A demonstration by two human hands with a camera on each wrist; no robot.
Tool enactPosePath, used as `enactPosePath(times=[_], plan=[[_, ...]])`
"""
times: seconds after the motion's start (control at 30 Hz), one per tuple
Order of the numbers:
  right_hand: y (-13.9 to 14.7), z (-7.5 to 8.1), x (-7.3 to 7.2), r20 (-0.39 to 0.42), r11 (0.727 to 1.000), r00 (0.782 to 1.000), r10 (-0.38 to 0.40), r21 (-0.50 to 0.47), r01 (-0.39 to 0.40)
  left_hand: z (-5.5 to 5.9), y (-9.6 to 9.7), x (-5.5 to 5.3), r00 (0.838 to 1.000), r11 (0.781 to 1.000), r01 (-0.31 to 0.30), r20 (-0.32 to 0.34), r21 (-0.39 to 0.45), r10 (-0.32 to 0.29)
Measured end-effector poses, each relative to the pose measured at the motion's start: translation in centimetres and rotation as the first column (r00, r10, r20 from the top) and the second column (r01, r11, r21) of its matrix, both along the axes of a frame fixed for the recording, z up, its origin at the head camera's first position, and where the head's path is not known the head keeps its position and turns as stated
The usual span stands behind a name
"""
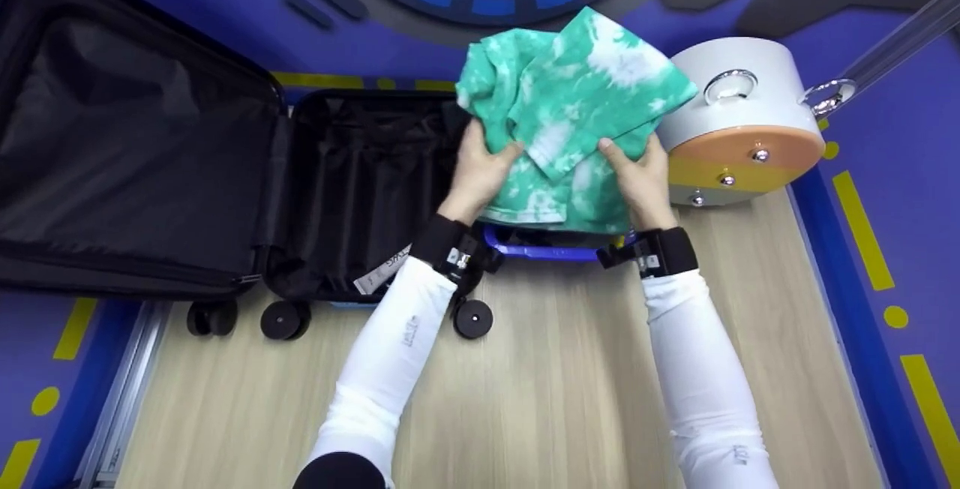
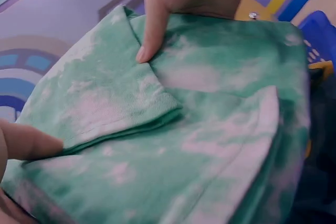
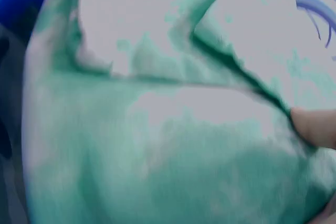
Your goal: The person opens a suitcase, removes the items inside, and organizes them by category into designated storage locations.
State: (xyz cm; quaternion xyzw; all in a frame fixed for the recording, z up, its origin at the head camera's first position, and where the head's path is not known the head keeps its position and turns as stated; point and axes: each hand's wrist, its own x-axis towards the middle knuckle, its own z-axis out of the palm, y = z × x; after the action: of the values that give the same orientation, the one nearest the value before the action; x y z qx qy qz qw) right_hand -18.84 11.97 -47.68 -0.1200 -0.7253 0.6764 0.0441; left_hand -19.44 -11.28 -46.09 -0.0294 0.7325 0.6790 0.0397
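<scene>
A folded green-and-white tie-dye garment (image 1: pixel 555 136) is held between both hands, above a blue-rimmed basket (image 1: pixel 540 252). My left hand (image 1: pixel 478 172) grips its left side, thumb on top and the other fingers hidden beneath the cloth. On the right side my right hand (image 1: pixel 641 178) grips it the same way. In the left wrist view the layered garment (image 2: pixel 220 129) fills most of the picture, with the right thumb pressing on a folded flap. The right wrist view shows the garment (image 3: pixel 168 140) close up and blurred. Most of the basket is hidden under the cloth.
To the left lies an open black suitcase, its lid (image 1: pixel 135 144) raised and its lined base (image 1: pixel 375 189) beside the basket; a white tag (image 1: pixel 381 270) lies there. Wheels (image 1: pixel 472 319) stick out in front. At right stands a white drum-shaped box (image 1: pixel 739 110) with coloured front. Blue patterned walls surround the wooden surface (image 1: pixel 540 369).
</scene>
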Motion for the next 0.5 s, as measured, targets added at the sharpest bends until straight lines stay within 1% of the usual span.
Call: enactPosePath(times=[0.07,0.17,0.23,0.3,0.37,0.4,0.5], plan=[[0.8,-0.3,-0.5,0.047,0.999,0.998,-0.039,0.034,0.038,-0.5,0.6,-0.1,0.997,0.995,0.067,0.029,-0.077,-0.065],[1.6,-1.2,-0.9,0.109,0.994,0.991,-0.075,0.088,0.066,-1.4,1.2,-0.1,0.985,0.973,0.158,0.096,-0.17,-0.143],[1.9,-2.1,-1.1,0.155,0.988,0.985,-0.08,0.14,0.058,-2.2,1.4,0.0,0.975,0.955,0.203,0.137,-0.216,-0.176],[1.9,-3.0,-1.1,0.196,0.981,0.977,-0.079,0.189,0.041,-2.9,1.7,0.2,0.963,0.932,0.244,0.18,-0.267,-0.2],[1.9,-3.9,-1.0,0.248,0.97,0.967,-0.064,0.242,0.003,-3.6,2.0,0.4,0.948,0.902,0.292,0.218,-0.319,-0.23],[2.0,-4.3,-0.9,0.274,0.964,0.96,-0.05,0.265,-0.025,-3.9,2.2,0.5,0.94,0.882,0.319,0.233,-0.347,-0.249],[2.1,-5.2,-0.6,0.335,0.941,0.942,0.009,0.316,-0.121,-4.6,2.4,0.6,0.908,0.821,0.403,0.284,-0.403,-0.307]])
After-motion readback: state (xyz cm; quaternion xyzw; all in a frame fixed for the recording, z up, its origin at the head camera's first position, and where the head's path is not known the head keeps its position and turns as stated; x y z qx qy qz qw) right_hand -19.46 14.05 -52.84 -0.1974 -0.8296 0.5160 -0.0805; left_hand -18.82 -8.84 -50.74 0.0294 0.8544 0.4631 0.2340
